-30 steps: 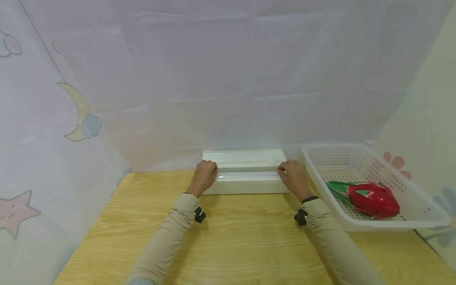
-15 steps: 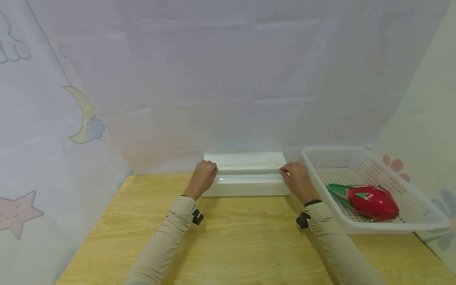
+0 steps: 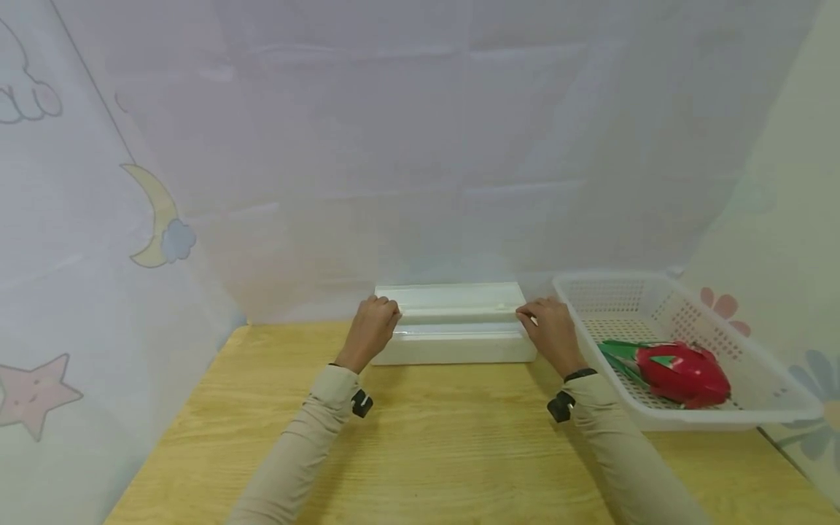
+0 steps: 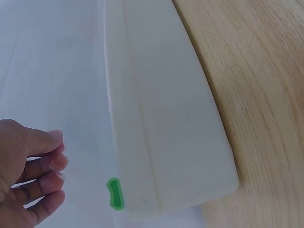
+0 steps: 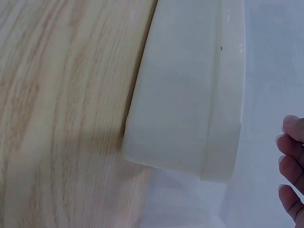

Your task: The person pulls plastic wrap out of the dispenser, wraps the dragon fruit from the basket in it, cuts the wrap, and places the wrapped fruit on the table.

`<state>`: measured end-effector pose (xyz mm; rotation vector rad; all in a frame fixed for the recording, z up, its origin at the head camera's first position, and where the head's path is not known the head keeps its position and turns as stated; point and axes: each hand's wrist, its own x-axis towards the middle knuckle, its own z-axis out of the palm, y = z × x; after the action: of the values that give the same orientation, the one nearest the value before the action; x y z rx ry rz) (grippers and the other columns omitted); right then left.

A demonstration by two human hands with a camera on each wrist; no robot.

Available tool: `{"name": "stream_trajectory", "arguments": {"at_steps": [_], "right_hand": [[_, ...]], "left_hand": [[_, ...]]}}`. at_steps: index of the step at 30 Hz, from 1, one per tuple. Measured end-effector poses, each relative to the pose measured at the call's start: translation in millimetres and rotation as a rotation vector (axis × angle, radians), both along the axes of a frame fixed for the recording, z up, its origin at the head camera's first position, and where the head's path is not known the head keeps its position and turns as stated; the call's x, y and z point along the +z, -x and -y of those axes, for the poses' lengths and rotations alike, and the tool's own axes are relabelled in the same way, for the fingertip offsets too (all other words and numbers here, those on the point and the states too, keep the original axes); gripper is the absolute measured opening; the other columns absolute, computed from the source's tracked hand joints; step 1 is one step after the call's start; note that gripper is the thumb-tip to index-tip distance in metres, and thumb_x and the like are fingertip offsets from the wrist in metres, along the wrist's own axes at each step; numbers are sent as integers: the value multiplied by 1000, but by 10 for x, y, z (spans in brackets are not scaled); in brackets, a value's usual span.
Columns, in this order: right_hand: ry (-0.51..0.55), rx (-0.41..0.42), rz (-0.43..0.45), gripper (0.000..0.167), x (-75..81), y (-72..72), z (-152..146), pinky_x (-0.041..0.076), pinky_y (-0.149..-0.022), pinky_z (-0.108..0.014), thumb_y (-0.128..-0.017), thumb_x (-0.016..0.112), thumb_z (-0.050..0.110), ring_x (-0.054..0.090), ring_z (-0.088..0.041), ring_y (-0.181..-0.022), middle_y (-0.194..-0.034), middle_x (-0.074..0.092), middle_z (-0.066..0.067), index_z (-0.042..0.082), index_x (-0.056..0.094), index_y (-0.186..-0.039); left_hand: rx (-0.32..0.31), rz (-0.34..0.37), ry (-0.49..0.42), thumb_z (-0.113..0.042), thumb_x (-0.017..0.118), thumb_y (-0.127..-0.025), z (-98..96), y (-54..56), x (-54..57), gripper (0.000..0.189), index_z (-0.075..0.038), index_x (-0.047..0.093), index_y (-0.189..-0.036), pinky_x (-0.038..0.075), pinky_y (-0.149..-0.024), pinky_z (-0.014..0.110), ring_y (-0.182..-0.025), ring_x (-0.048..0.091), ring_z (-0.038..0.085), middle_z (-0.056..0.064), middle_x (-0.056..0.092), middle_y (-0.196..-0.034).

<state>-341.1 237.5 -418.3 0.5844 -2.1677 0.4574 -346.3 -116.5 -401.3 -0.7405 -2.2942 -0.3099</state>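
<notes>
A long white cling film box [image 3: 453, 350] lies near the back of the wooden table, its lid [image 3: 453, 294] raised behind it. My left hand [image 3: 375, 321] is over the box's left end, and my right hand [image 3: 550, 328] is over its right end. Thumb and fingertips of each hand meet in a pinch on clear film, which is hardly visible. In the left wrist view the left fingertips [image 4: 58, 137] are apart from the box's edge, where a small green piece [image 4: 115, 194] shows. The right fingertips [image 5: 289, 123] are likewise beside the box in the right wrist view.
A white plastic basket [image 3: 695, 419] stands at the right, holding a red dragon fruit [image 3: 682, 373] with green tips. Pale cloth [image 3: 420, 146] hangs behind the table [image 3: 453, 445], close to the box's lid. More printed cloth [image 3: 65, 321] hangs at the left.
Both hands keep their pinch and have drawn slightly apart, remaining near the box's ends. The head view has shifted a little, so the box and basket appear slightly lower.
</notes>
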Motion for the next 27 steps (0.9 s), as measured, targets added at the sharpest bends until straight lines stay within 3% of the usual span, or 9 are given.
{"name": "stream_trajectory", "arguments": {"at_steps": [10, 24, 27], "right_hand": [[49, 12, 18, 11, 59, -59, -1, 47, -74, -51, -80, 81, -1, 58, -32, -74, -81, 68, -13, -1, 75, -89], [71, 2, -13, 11, 127, -174, 3, 48, -81, -54, -81, 81, 3, 59, -36, -83, -86, 67, -15, 0, 76, -91], [76, -5, -18, 12, 148, -202, 10, 48, -77, -52, -81, 81, 2, 58, -36, -83, -88, 66, -16, 0, 76, -91]], "left_hand": [[22, -57, 26, -9, 75, -90, 1, -70, 66, 9, -5, 69, -84, 49, -67, 40, -72, 56, 26, 9, 67, -79], [35, -96, 1, -9, 75, -90, 7, -203, 149, 9, -5, 69, -84, 47, -68, 40, -72, 54, 25, 8, 65, -80], [38, -107, -14, -10, 76, -90, 5, -241, 157, 10, -5, 69, -84, 47, -69, 40, -74, 53, 26, 8, 63, -80]]}}
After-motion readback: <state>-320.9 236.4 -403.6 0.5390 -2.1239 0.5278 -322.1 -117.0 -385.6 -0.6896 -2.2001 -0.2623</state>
